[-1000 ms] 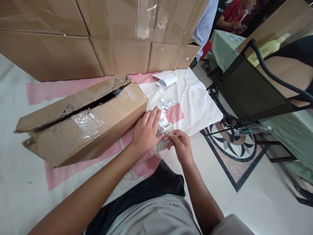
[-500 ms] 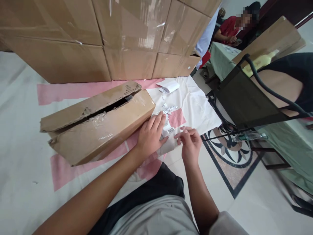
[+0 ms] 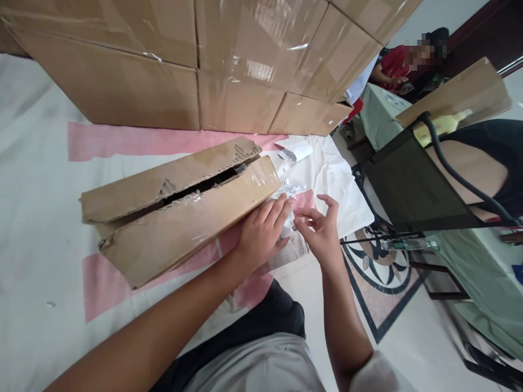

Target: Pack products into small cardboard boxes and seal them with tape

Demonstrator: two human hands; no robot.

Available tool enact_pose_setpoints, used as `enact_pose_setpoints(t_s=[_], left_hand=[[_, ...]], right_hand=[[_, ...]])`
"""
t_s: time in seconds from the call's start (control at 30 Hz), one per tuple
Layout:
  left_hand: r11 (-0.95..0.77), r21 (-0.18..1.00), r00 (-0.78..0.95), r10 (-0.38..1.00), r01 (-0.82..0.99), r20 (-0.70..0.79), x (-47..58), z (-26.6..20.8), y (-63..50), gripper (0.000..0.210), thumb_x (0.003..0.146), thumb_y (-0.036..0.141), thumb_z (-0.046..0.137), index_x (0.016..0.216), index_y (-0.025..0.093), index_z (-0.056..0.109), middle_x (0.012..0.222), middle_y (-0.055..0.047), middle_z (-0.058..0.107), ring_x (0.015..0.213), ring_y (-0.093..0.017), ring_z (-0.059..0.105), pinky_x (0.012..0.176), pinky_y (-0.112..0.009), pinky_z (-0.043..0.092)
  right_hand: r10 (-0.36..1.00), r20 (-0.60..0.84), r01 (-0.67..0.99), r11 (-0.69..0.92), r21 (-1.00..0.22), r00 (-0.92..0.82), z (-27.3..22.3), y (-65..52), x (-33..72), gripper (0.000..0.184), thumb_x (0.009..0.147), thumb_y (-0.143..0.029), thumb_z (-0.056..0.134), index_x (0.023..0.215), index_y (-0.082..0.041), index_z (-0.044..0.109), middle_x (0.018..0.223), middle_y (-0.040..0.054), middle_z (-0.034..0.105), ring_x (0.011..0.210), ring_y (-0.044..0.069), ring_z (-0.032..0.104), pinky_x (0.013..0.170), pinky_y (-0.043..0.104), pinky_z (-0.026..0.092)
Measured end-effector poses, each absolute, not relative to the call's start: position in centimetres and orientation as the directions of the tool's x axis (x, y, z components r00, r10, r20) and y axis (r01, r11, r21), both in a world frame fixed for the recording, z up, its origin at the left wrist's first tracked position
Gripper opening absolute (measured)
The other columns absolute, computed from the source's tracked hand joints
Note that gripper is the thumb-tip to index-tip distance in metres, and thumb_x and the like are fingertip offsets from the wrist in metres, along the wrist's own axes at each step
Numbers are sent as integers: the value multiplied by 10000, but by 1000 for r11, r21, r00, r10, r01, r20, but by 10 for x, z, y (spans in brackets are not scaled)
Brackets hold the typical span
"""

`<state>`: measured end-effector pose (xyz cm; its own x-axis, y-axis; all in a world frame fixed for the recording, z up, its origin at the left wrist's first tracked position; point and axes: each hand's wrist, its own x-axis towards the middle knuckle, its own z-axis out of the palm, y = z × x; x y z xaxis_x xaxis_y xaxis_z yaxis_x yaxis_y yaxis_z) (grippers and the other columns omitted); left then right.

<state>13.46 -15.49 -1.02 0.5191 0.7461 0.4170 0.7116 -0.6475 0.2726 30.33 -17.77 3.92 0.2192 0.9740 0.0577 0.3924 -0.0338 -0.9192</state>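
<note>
My left hand [image 3: 263,231] lies flat, fingers stretched out, over a small white packet [image 3: 288,224] on the cloth-covered table. The packet is mostly hidden under it. My right hand [image 3: 322,231] is at the packet's right side. Its thumb and middle finger are brought together in a pinch at the edge, with the index finger raised and bent. What is between those fingertips is too small to make out. Just beyond my left fingertips lie small white scraps with dark print [image 3: 293,189]. A curled white sheet [image 3: 297,151] rests farther back.
A long torn cardboard box [image 3: 192,212] lies left of my hands, its top slit open. Stacked taped cartons [image 3: 241,103] stand behind it. To the right are a dark-backed chair [image 3: 420,179] with someone seated and a plastic bottle [image 3: 412,245]. A person in red [image 3: 394,65] sits farther off.
My right hand has moved in to the packet, its fingertips now at the edge and its index finger lifted. My left hand stays flat on it. The whole view has shifted slightly.
</note>
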Motion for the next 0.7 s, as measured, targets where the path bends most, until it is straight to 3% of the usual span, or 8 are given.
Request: enact_pose_setpoints(t_s=[0.33,0.53,0.7], left_hand=[[-653,300,524,746,695,410,134,-10,-154,805,993,544,521,1622,93,301,1688,-115,337,1450,-291,437,1186,-412,411],[-650,317,536,754,690,380,133,-8,-154,798,977,521,576,1612,103,332,1693,-103,329,1472,-282,426,1200,-394,412],[-652,338,539,755,679,373,133,-6,-154,806,952,485,640,1601,101,355,1691,-106,330,1477,-284,425,1215,-379,389]], right_hand=[[962,105,580,-63,-812,251,41,-172,287,769,721,-192,790,1338,-300,345,916,-36,657,886,189,664,751,332,481],[953,58,538,-117,-835,297,40,-165,284,666,725,-196,781,1268,-281,404,770,-80,609,723,159,617,667,298,424],[965,-41,412,-149,-899,259,44,-165,291,574,756,-263,779,1190,-273,405,701,-104,606,624,129,571,640,285,435]])
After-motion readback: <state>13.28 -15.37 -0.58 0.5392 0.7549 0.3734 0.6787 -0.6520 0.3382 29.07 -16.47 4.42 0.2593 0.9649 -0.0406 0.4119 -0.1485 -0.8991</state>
